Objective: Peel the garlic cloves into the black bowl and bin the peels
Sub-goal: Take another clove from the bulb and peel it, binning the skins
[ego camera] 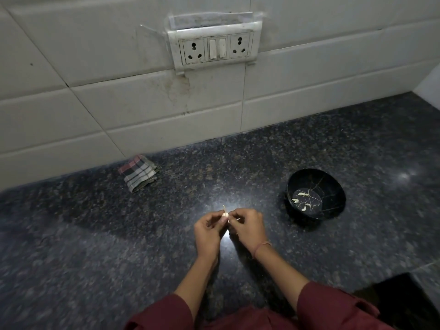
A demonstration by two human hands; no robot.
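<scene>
My left hand [208, 231] pinches a small pale garlic cloves piece [225, 214] above the dark granite counter [119, 234]. My right hand [248, 226] meets it from the right, its fingertips pinching a thin strip of peel at the clove. A black bowl [333, 186] with thin gold lines stands to the right of my hands. Several peeled white cloves [302, 199] lie on its bottom.
A folded checked cloth [138, 176] lies at the back left against the tiled wall. A socket and switch plate [213, 47] is mounted on the wall above. The counter's edge and a dark gap [402, 296] show at the lower right.
</scene>
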